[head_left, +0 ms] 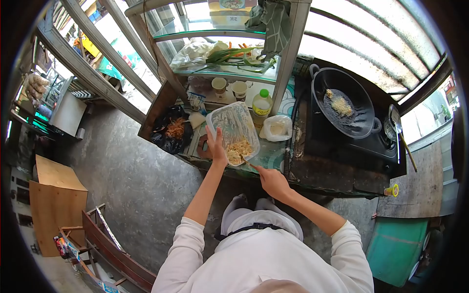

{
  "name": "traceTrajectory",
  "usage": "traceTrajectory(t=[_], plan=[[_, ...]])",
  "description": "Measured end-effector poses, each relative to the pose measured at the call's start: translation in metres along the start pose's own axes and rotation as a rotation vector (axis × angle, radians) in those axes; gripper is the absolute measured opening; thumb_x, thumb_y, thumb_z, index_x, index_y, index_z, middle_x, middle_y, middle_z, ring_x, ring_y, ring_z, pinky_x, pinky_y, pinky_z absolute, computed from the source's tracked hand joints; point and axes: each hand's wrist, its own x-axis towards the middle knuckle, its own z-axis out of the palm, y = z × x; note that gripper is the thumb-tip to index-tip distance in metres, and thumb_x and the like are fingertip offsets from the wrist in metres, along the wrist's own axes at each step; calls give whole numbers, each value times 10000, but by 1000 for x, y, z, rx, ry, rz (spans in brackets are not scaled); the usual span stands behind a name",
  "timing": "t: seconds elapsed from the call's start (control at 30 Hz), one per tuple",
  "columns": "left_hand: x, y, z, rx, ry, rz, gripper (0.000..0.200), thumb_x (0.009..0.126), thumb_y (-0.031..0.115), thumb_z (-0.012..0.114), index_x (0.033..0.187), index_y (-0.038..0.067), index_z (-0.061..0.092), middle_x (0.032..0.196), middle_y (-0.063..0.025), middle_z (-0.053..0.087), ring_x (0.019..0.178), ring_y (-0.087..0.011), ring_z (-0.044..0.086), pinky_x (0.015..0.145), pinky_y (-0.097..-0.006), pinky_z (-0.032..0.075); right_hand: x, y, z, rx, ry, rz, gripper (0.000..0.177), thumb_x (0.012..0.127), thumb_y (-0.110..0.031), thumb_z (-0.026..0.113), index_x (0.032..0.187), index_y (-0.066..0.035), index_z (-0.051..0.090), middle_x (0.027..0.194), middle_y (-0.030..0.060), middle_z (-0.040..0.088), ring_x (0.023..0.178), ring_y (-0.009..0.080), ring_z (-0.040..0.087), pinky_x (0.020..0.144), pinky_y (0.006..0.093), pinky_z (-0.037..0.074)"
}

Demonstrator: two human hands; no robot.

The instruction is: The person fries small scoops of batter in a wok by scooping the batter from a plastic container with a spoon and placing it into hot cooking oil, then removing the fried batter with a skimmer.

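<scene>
My left hand (216, 145) grips the left side of a clear plastic container (232, 121), tilted towards me. Thick, lumpy batter with shreds in it (239, 149) has gathered at the container's near end, and smears coat its walls. In my right hand (272, 181) is the handle of a spoon (248, 162); its head is sunk in the batter and hidden. To the right of the container lies an open plastic bag with pale contents (277, 128). Behind that stands a bottle with a green cap (262, 103).
A black wok (344, 100) with a frying fritter (341, 105) in oil sits on the stove at right. A skimmer (392, 124) rests beside it. Two paper cups (219, 87) stand under the glass shelf (229, 74) holding vegetables. A black bag (168, 139) with orange shreds is at left.
</scene>
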Motion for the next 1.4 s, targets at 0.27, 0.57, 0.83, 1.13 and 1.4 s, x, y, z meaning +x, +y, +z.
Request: traceTrajectory(t=[0.27,0.57,0.83,1.13,1.4], plan=[[-5,-10,16,111,203,-94,977,760,537,605,1418,102,29,1444,-120,140,1317,-274,183,1044,-409,193,-17,-41,-12,-146,-52,-12,389,738,-64,501,1102,66,462,736,212,604,615,353,608,538,416,497],[-27,-39,10,30,280,84,882,809,470,584,1412,68,82,1417,-135,198,1268,-252,273,1019,-381,254,6,13,-5,789,-231,508,284,832,-119,498,1073,16,564,594,83,540,439,165,490,405,292,380],[-20,-33,-7,-52,2,98,784,847,483,520,1406,98,127,1377,-101,252,1247,-224,291,1019,-362,232,15,28,-35,1027,-301,544,267,836,-111,464,1024,19,603,565,3,456,404,80,364,366,237,267],[2,-33,-24,-12,-417,-103,722,850,495,508,1374,84,228,1210,-62,379,1135,-184,384,925,-329,332,51,10,-68,184,-241,-36,224,696,-157,523,807,-38,676,739,197,621,701,345,596,656,395,469],[-23,-9,5,296,-505,-357,847,826,549,502,1405,48,140,1393,-129,262,1289,-232,244,1030,-338,216,96,-23,-85,-143,-509,-259,223,723,-172,543,838,-39,680,734,141,641,686,289,603,646,374,461]])
